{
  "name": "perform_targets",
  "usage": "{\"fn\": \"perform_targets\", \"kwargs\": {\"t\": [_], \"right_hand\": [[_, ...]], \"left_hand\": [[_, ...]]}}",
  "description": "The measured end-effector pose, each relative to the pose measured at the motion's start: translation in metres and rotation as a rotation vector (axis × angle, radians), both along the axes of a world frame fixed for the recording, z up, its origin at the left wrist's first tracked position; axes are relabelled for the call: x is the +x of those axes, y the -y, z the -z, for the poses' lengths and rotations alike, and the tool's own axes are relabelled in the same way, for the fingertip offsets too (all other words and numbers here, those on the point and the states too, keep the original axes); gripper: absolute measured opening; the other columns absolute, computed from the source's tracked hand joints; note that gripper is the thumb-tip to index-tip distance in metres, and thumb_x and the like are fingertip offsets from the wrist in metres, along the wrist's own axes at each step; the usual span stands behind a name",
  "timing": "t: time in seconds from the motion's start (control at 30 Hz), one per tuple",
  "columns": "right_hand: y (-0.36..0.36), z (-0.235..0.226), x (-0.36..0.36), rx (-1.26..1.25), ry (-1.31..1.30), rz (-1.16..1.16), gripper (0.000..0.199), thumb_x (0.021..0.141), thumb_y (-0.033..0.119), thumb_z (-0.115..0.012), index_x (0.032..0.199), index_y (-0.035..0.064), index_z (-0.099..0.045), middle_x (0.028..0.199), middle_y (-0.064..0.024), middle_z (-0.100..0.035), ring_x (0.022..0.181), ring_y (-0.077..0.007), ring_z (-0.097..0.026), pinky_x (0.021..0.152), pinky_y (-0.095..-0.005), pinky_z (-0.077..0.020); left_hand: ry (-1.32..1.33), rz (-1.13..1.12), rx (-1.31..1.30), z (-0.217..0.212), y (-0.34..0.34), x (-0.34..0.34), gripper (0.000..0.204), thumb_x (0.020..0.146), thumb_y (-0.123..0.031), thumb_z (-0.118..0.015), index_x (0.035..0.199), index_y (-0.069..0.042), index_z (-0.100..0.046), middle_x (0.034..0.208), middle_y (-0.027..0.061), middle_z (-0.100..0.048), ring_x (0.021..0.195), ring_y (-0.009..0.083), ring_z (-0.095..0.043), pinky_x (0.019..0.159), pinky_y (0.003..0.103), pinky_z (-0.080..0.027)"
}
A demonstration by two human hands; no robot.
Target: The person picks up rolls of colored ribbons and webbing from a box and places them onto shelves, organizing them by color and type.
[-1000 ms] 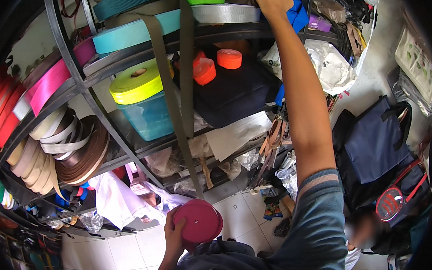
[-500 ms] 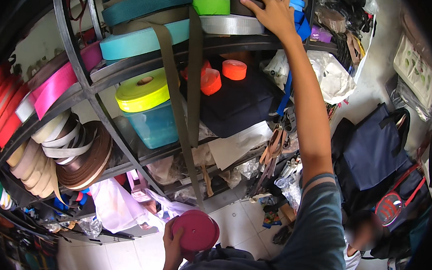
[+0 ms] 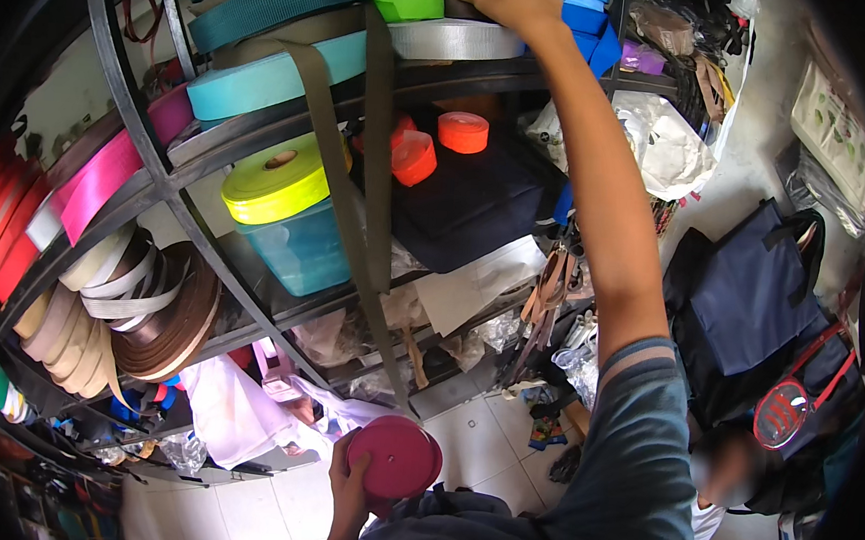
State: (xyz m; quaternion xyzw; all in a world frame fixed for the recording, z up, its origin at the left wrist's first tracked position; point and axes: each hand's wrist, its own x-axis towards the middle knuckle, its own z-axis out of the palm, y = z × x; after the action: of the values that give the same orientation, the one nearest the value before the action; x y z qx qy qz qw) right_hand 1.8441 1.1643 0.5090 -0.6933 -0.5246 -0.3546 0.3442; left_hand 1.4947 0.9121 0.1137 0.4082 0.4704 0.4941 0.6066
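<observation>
My left hand is closed around a flat, round maroon roll, low in front of my body. My right arm stretches up to the top shelf, where my right hand spreads over a dark brown roll of webbing. Its thumb side points left, close to black loops; the upper fingers are partly cut off by the picture's edge. Beside that hand lie a bright green roll, a silver-grey roll and stacked blue rolls.
The black metal shelf frame also bears teal rolls, a neon yellow roll and orange rolls. Olive straps hang down in front. Dark bags hang at the right, above another person.
My right hand has shifted left and slightly up, from the top of the dark brown roll toward the black loops. The left hand keeps its hold on the maroon roll.
</observation>
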Motion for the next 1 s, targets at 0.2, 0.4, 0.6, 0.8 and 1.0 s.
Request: {"fn": "perform_targets", "kwargs": {"t": [0.2, 0.4, 0.6, 0.8, 1.0], "right_hand": [[0.018, 0.016, 0.019, 0.153, 0.081, -0.364, 0.040, 0.089, 0.042, -0.053, 0.100, 0.0067, -0.068, 0.114, -0.0191, -0.060, 0.106, -0.0373, -0.055, 0.091, -0.0447, -0.0436], [0.003, 0.019, 0.071, 0.058, 0.193, -0.681, 0.034, 0.086, 0.032, -0.058, 0.106, 0.0052, -0.061, 0.105, -0.0190, -0.060, 0.102, -0.0357, -0.055, 0.090, -0.0424, -0.0433], [0.012, 0.011, 0.095, -0.199, 0.230, -0.707, 0.054, 0.077, 0.006, -0.057, 0.129, 0.0118, -0.050, 0.123, -0.0171, -0.055, 0.114, -0.0350, -0.050, 0.100, -0.0390, -0.0382], [0.003, 0.019, 0.089, 0.007, 0.525, -0.427, 0.060, 0.070, 0.001, -0.068, 0.126, 0.0129, -0.049, 0.112, -0.0092, -0.059, 0.105, -0.0322, -0.056, 0.091, -0.0421, -0.0462], [0.003, 0.010, 0.095, -0.063, 0.456, -0.532, 0.049, 0.072, 0.003, -0.070, 0.117, 0.0078, -0.054, 0.108, -0.0132, -0.062, 0.101, -0.0347, -0.059, 0.085, -0.0428, -0.0485]], "left_hand": [[0.048, -0.006, -0.046, -0.004, -0.007, -0.009, 0.044, 0.085, -0.012, -0.057, 0.126, -0.001, -0.047, 0.118, 0.0158, -0.053, 0.108, 0.0247, -0.054, 0.090, 0.034, -0.046], [0.119, 0.084, 0.066, -0.058, -0.022, -0.006, 0.047, 0.083, -0.020, -0.060, 0.126, -0.002, -0.047, 0.117, 0.0138, -0.054, 0.107, 0.0238, -0.055, 0.090, 0.035, -0.048], [0.161, 0.118, 0.112, -0.083, -0.028, 0.011, 0.054, 0.081, -0.029, -0.063, 0.124, -0.002, -0.047, 0.115, 0.0135, -0.055, 0.106, 0.0242, -0.056, 0.091, 0.036, -0.047], [0.182, 0.118, 0.094, -0.074, -0.019, 0.029, 0.050, 0.084, -0.018, -0.059, 0.128, 0.001, -0.045, 0.117, 0.0151, -0.054, 0.106, 0.0230, -0.055, 0.089, 0.035, -0.047], [0.177, 0.106, 0.084, -0.075, -0.010, 0.040, 0.046, 0.085, -0.013, -0.057, 0.128, 0.000, -0.045, 0.118, 0.0151, -0.054, 0.107, 0.0224, -0.054, 0.089, 0.034, -0.047]]}}
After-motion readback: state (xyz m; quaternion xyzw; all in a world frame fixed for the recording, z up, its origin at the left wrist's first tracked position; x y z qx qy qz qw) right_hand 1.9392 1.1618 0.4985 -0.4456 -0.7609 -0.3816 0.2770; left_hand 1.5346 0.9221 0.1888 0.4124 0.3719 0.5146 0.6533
